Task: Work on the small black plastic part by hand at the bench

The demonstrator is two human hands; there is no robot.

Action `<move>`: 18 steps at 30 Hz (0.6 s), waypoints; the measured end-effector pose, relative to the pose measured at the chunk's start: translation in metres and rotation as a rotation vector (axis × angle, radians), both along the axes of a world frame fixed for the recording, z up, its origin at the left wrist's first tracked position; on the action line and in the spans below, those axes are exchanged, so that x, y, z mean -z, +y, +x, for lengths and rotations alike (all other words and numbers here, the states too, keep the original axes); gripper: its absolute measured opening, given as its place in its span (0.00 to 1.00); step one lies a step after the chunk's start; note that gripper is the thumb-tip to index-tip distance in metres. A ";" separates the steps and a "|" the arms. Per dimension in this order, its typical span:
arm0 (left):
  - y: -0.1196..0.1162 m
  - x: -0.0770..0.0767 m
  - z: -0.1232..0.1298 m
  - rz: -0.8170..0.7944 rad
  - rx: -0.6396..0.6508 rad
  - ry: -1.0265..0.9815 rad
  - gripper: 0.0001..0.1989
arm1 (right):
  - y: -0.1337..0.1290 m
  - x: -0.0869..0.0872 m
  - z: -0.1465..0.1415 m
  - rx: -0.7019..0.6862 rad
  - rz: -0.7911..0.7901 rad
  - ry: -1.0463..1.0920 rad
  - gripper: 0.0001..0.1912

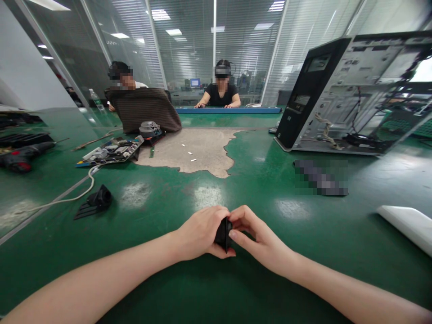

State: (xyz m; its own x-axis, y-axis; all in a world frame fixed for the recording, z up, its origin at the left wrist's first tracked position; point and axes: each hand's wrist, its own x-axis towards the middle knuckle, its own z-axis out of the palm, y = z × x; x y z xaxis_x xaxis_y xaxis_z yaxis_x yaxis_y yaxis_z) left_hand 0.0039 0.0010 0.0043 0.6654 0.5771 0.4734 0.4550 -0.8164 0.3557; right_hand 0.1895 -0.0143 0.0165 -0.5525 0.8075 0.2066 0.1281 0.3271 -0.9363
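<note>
Low in the middle of the head view, my left hand [202,231] is wrapped round a small black part [222,234], thumb below and fingers over the top. From the right, my right hand [261,240] pinches the flat right-hand side of that same part with thumb and fingertips. Much of the part lies behind my fingers, so its exact kind cannot be told. To the left on the green table [175,288] lies a black plastic piece [96,201] with a slatted plate and a round opening.
An opened computer tower [315,90] stands at the right, with a blurred dark slab [320,177] and a white object [407,225] nearer. Back left are a circuit board [113,150], a cooler [150,130], a cable [89,184] and a power drill [25,153]. Two people sit beyond.
</note>
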 end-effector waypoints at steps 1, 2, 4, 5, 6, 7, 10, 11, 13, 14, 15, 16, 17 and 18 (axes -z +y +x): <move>0.000 0.000 0.000 0.002 0.002 0.000 0.32 | 0.001 0.000 -0.001 -0.009 -0.052 0.011 0.06; 0.000 -0.001 0.000 0.005 0.004 0.000 0.32 | 0.001 -0.001 -0.001 -0.020 -0.088 0.012 0.06; 0.000 -0.001 0.001 0.015 0.005 -0.003 0.32 | 0.000 -0.004 0.000 -0.029 -0.064 -0.021 0.06; 0.000 -0.002 0.000 0.019 0.005 -0.005 0.32 | -0.001 -0.006 0.001 -0.023 0.002 -0.058 0.07; -0.001 -0.002 0.000 0.023 0.008 -0.006 0.32 | -0.003 -0.008 0.002 -0.017 0.090 -0.102 0.07; -0.001 -0.002 0.000 0.024 0.012 -0.003 0.32 | -0.004 -0.009 0.003 -0.003 0.193 -0.142 0.09; -0.001 -0.003 0.000 0.006 0.010 0.026 0.31 | -0.008 -0.012 0.006 -0.011 0.340 -0.191 0.12; -0.001 -0.003 0.000 0.007 0.005 0.025 0.31 | -0.008 -0.011 0.006 0.004 0.341 -0.173 0.11; -0.001 -0.003 0.000 0.017 0.010 0.013 0.31 | -0.006 -0.009 0.005 0.048 0.279 -0.123 0.05; -0.001 -0.003 0.000 0.020 0.014 0.006 0.32 | -0.005 -0.008 0.004 0.066 0.227 -0.090 0.03; -0.001 -0.003 0.000 0.015 0.017 0.004 0.32 | -0.003 -0.007 0.002 0.075 0.167 -0.054 0.02; 0.000 -0.002 0.001 0.005 0.015 0.007 0.32 | -0.002 -0.006 0.001 0.072 0.101 -0.021 0.03; 0.000 -0.002 0.001 -0.006 0.010 0.011 0.32 | -0.001 -0.005 0.000 0.066 0.037 0.011 0.04; 0.000 -0.002 0.001 -0.016 0.004 0.015 0.32 | 0.000 -0.005 -0.001 0.058 -0.023 0.036 0.06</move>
